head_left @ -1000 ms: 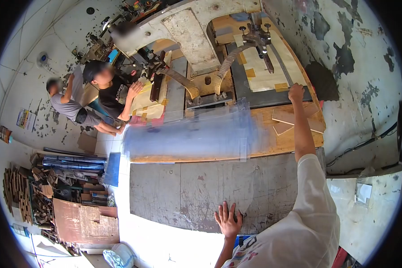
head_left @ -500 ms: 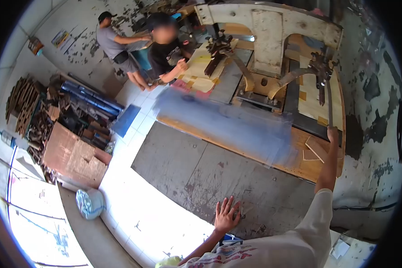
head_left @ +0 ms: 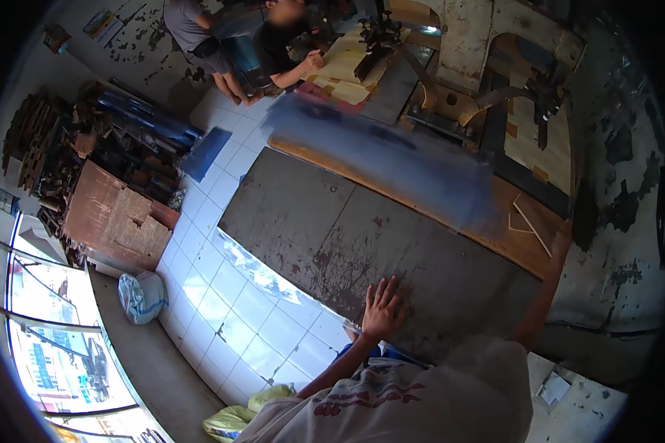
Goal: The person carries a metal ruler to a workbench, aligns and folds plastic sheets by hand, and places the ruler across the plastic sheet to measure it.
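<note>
My left hand [head_left: 384, 308] lies flat with fingers spread on the scuffed grey table top [head_left: 288, 199]. My right hand [head_left: 561, 240] is at the right end of the wooden ledge [head_left: 524, 193], dim and smeared, so its fingers and anything in them do not show. Close to it lie thin pale wooden strips [head_left: 530, 224]. Behind the ledge stands a heavy machine frame [head_left: 471, 48] with two curved arms and dark clamps [head_left: 543, 107]. A blurred bluish sheet-like shape [head_left: 384, 166] spans the front of the machine.
A co-worker in black [head_left: 284, 48] stands at the table's far left side, a hand near yellowish sheets [head_left: 347, 70]. Another person in grey [head_left: 192, 29] is behind. Scrap wood [head_left: 41, 140], a brown board [head_left: 118, 214] and a white sack [head_left: 142, 297] line the left. A peeling wall [head_left: 621, 221] bounds the right.
The view has tilted down and darkened. My right hand, earlier closed round a long metal rod, is now lower in view and blurred. My left hand stays flat on the table.
</note>
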A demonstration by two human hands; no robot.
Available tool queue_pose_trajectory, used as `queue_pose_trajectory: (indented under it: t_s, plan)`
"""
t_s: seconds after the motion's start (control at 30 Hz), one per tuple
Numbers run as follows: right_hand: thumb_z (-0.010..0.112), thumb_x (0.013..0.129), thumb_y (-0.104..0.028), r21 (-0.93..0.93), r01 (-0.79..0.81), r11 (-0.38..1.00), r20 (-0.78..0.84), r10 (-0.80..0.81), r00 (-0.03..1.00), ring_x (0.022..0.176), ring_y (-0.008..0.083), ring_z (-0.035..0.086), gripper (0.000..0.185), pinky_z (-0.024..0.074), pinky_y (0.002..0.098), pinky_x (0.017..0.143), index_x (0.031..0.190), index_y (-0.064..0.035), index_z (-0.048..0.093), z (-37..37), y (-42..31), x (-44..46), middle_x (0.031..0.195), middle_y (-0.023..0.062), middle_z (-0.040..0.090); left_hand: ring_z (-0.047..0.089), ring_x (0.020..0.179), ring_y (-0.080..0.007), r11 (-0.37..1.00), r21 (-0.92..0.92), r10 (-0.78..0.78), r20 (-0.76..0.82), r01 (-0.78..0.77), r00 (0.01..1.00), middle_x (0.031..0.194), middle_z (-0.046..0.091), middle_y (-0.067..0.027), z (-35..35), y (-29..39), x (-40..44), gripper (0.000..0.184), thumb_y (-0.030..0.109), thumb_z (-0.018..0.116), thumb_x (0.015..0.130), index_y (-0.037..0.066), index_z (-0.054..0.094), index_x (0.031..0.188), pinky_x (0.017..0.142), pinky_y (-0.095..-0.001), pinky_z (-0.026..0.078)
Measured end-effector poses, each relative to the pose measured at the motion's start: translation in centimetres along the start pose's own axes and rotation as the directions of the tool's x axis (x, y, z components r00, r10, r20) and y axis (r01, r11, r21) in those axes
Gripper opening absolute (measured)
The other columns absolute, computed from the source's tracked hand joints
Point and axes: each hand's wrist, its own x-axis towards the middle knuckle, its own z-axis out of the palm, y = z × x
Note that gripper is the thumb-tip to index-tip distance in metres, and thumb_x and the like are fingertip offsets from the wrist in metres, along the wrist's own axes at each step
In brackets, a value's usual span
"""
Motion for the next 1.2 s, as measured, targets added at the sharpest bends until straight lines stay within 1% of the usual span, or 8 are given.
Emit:
queue_pose_trajectory:
  t_s: [0.07, 0.13, 0.2, 0.57, 0.77, 0.9, 1.07, 1.2]
  plan:
    - [0.036, 0.102, -0.026, 0.132, -0.692, 0.710, 0.369, 0.613, 0.699, 0.127, 0.0315, 0.045, 0.043, 0.0327, 0.0370, 0.106, 0.130, 0.0036, 0.048, -11.9, -15.7, 1.3, 0.137, 0.0199, 0.047, 0.022, 0.141, -0.0297, 1.000, 0.010, -0.007, 0.027, 0.007, 1.000, 0.152, 0.026, -0.0090, -0.3, 0.2, 0.0, 0.050, 0.033, 0.056, 0.088, 0.021, 0.046, 0.135, 0.113, -0.0543, 0.013]
    - [0.038, 0.101, -0.027, 0.080, -0.536, 0.841, 0.228, 0.508, 0.831, 0.121, 0.0334, 0.050, 0.044, 0.0373, 0.0385, 0.101, 0.129, 0.0052, 0.047, -16.3, -17.4, -5.4, 0.130, 0.0225, 0.051, 0.022, 0.141, -0.0297, 1.000, 0.016, -0.005, 0.020, 0.004, 1.000, 0.152, 0.026, -0.0091, -0.2, -0.2, -0.3, 0.051, 0.033, 0.056, 0.087, 0.020, 0.046, 0.136, 0.114, -0.0542, 0.013]
    - [0.040, 0.101, -0.028, -0.031, -0.767, 0.640, 0.267, 0.745, 0.611, 0.117, 0.0344, 0.050, 0.045, 0.0376, 0.0397, 0.098, 0.131, 0.0055, 0.045, -23.4, -25.6, -5.3, 0.125, 0.0251, 0.052, 0.022, 0.141, -0.0303, 1.000, 0.008, 0.022, -0.032, -0.022, 0.999, 0.151, 0.027, -0.0098, 0.5, -0.4, -0.3, 0.051, 0.032, 0.057, 0.087, 0.019, 0.047, 0.135, 0.113, -0.0550, 0.014]
    - [0.036, 0.102, -0.030, 0.081, -0.661, 0.746, 0.025, 0.662, 0.749, 0.094, 0.0306, 0.061, 0.046, 0.0465, 0.0368, 0.082, 0.128, 0.0060, 0.048, -35.0, -34.7, -7.6, 0.107, 0.0198, 0.063, 0.024, 0.139, -0.0305, 0.995, -0.054, 0.080, -0.095, -0.085, 0.992, 0.148, 0.032, -0.0121, -0.3, -0.7, -1.0, 0.048, 0.029, 0.056, 0.086, 0.015, 0.048, 0.132, 0.113, -0.0541, 0.015]
    - [0.057, 0.092, -0.026, -0.056, -0.524, 0.850, 0.429, 0.495, 0.756, 0.097, 0.0305, 0.063, 0.039, 0.0481, 0.0396, 0.085, 0.117, 0.0034, 0.059, -31.1, -40.4, -13.6, 0.106, 0.0205, 0.065, 0.052, 0.115, -0.0357, 0.893, -0.435, -0.208, -0.182, 0.111, 0.961, 0.116, 0.058, -0.0178, -3.3, -6.8, 0.7, 0.038, 0.024, 0.054, 0.089, 0.004, 0.055, 0.121, 0.100, -0.0432, 0.038]
    - [0.078, 0.075, -0.031, -0.114, -0.429, 0.896, 0.677, 0.386, 0.627, 0.103, 0.0338, 0.060, 0.051, 0.0476, 0.0408, 0.090, 0.112, 0.0000, 0.063, -29.7, -42.2, -15.5, 0.108, 0.0191, 0.064, 0.061, 0.101, -0.0263, 0.432, -0.891, -0.531, -0.123, 0.143, 0.838, 0.110, 0.061, -0.0172, -4.8, -15.2, 3.3, 0.055, 0.044, 0.045, 0.097, -0.005, 0.052, 0.122, 0.089, -0.0352, 0.046]
    - [0.081, 0.066, -0.033, 0.005, -0.243, 0.970, 0.735, 0.161, 0.659, 0.092, 0.0325, 0.061, 0.044, 0.0475, 0.0420, 0.082, 0.099, -0.0053, 0.069, -31.8, -44.6, -12.7, 0.094, 0.0124, 0.067, 0.061, 0.088, -0.0165, 0.061, -0.985, -0.509, 0.107, 0.159, 0.854, 0.103, 0.062, -0.0142, -9.8, -17.9, 5.7, 0.060, 0.043, 0.052, 0.095, -0.004, 0.046, 0.132, 0.082, -0.0313, 0.051]
    - [0.080, 0.064, -0.033, -0.023, -0.078, 0.997, 0.695, 0.072, 0.715, 0.090, 0.0316, 0.060, 0.042, 0.0450, 0.0428, 0.083, 0.097, -0.0080, 0.070, -33.3, -43.1, -13.0, 0.092, 0.0116, 0.066, 0.059, 0.080, -0.0127, 0.304, -0.932, -0.439, 0.046, 0.196, 0.897, 0.094, 0.062, -0.0098, -8.6, -19.5, 6.3, 0.046, 0.022, 0.065, 0.089, -0.005, 0.053, 0.124, 0.066, -0.0261, 0.053]
